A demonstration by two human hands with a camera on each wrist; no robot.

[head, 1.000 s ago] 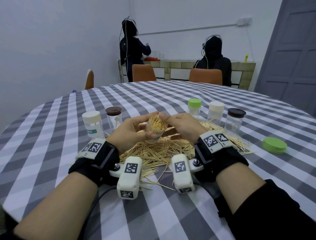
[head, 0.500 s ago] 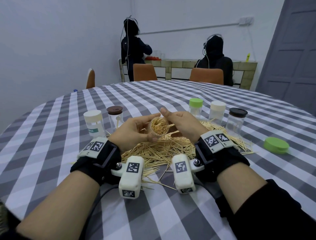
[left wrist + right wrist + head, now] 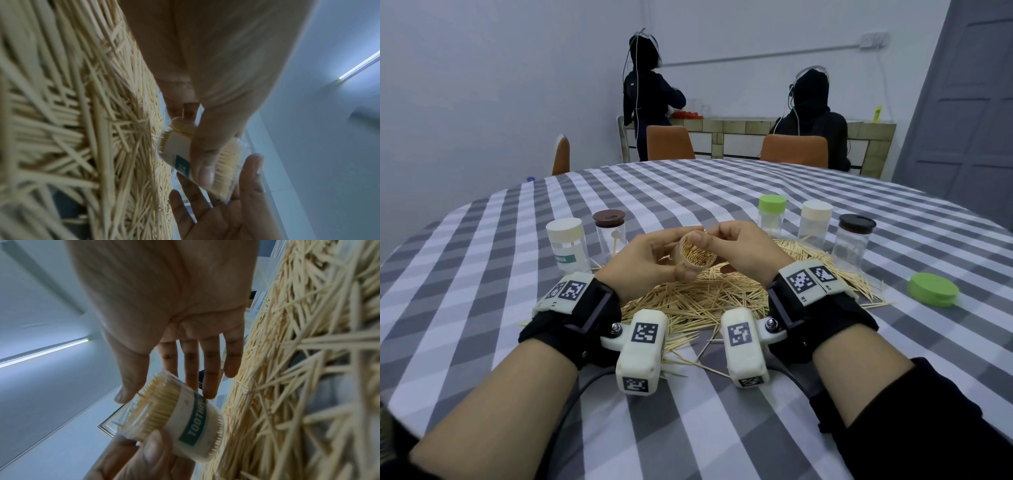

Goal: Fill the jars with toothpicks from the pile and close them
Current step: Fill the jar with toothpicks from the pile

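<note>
Head view first, nearest to me: my two wrists hover low over the toothpick pile (image 3: 709,301), which sprawls across the checked tablecloth (image 3: 482,308). Just above the pile my left hand (image 3: 650,263) grips the open jar (image 3: 697,255), thumb and fingers curled round its clear wall, mouth tipped toward me so I can see it packed nearly full of toothpicks standing on end. My right hand (image 3: 743,251) sits at the jar's rim; its fingers look loosely extended, fingertips touching the far side, pinching nothing that I can make out. The right wrist view confirms this: straight fingers (image 3: 207,369) spread slightly apart behind the jar (image 3: 176,415), with a few sticks poking above the rest at the mouth.

By my reading, this jar is about done filling and needs settling before it gets a lid. To do that well I would keep the left grip firm but bring the jar upright, then press the stray sticks level with flat right fingertips, otherwise a proud stick may jam under the lid or snap.

Farther right lies the loose green lid (image 3: 933,289), well apart from my hands; that reach comes next, I judge. Beyond the pile stand five capped jars, two on the left (image 3: 566,245) and three on the right (image 3: 815,224).
</note>
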